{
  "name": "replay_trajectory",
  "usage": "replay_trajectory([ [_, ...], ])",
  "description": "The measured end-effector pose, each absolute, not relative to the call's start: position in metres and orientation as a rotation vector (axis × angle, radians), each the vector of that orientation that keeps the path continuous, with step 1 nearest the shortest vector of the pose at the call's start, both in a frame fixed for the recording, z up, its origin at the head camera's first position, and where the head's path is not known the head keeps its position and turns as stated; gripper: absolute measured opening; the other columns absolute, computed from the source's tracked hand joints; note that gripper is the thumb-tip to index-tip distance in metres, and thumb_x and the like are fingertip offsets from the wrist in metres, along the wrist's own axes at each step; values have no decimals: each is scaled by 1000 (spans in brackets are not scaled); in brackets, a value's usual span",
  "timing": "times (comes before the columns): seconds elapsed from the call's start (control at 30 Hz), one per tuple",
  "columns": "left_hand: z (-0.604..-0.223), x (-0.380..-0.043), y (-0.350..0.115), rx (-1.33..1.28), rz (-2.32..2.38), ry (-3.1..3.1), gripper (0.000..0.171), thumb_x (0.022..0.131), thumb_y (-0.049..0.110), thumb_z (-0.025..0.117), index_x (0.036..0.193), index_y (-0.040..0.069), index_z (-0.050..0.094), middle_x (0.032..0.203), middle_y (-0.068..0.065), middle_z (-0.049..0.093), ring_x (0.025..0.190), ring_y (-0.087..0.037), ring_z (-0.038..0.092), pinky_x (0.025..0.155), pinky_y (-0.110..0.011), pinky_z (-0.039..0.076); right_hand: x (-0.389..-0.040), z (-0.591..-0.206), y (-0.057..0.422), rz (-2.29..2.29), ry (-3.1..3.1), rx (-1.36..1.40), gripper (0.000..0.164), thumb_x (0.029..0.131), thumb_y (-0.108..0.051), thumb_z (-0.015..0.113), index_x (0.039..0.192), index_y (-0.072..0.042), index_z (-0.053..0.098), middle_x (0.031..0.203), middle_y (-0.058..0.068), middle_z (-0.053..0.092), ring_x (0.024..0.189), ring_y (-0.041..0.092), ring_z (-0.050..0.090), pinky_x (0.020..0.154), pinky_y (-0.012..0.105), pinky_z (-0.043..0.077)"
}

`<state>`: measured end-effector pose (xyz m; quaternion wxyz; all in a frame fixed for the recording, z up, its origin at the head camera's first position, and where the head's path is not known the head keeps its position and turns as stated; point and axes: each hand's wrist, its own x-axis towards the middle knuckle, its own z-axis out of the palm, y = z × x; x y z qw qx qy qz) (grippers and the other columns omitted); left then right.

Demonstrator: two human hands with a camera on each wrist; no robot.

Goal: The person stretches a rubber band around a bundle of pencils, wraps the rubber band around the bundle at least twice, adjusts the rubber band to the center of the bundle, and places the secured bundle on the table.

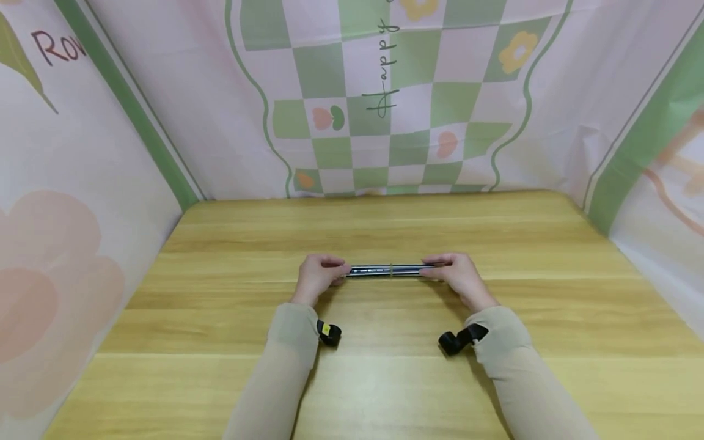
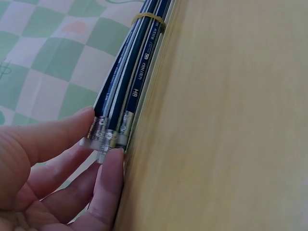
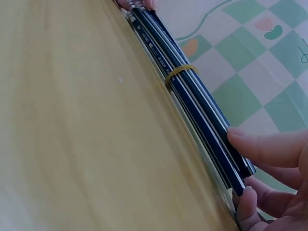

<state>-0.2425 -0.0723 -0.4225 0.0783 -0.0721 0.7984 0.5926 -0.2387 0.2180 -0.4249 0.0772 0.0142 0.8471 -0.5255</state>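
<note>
A bundle of dark blue pencils [image 1: 374, 271] lies crosswise at the middle of the wooden table, bound near its middle by a yellow rubber band [image 3: 182, 71]. At its left end my left hand [image 1: 316, 276] holds the metal ferrules and white erasers [image 2: 107, 139] between thumb and fingers. My right hand [image 1: 461, 278] grips the opposite, flat-cut end, thumb on the upper side and fingertips around the tips. "HB" is printed on one pencil in the left wrist view. Parts of the pencil ends are hidden behind the fingers.
The wooden table [image 1: 385, 379] reaches back to a patterned cloth [image 1: 368, 146] with green and white checks. More printed cloth hangs along the left and right sides. Each wrist wears a black camera, such as the left wrist camera [image 1: 331, 335].
</note>
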Motion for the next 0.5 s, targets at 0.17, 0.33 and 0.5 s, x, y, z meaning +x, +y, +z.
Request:
replay_trajectory([
  [0.17, -423, -241, -72, -202, 1786, 2369, 28, 86, 14, 78, 109, -1, 72, 108, -16, 73, 75, -12, 69, 72, -24, 63, -237, -425, 221, -1602, 2502, 4, 48, 88, -19, 75, 128, 5, 62, 131, 23, 62, 87, 2, 60, 78, 18, 53],
  [0.33, -423, -240, -72, -190, 1817, 2339, 29, 86, 12, 77, 111, -3, 71, 112, -18, 71, 79, -15, 70, 74, -27, 65, -236, -425, 225, -1601, 2494, -9, 50, 88, -22, 75, 128, 5, 62, 131, 23, 62, 84, 2, 59, 74, 20, 53],
  [0.5, -423, -239, -73, -189, 1833, 2320, 30, 87, 13, 77, 112, -2, 70, 115, -18, 70, 85, -18, 70, 76, -28, 65, -235, -425, 230, -1622, 2474, 0, 51, 89, -24, 74, 129, 5, 61, 120, 11, 70, 80, 3, 59, 70, 21, 53],
])
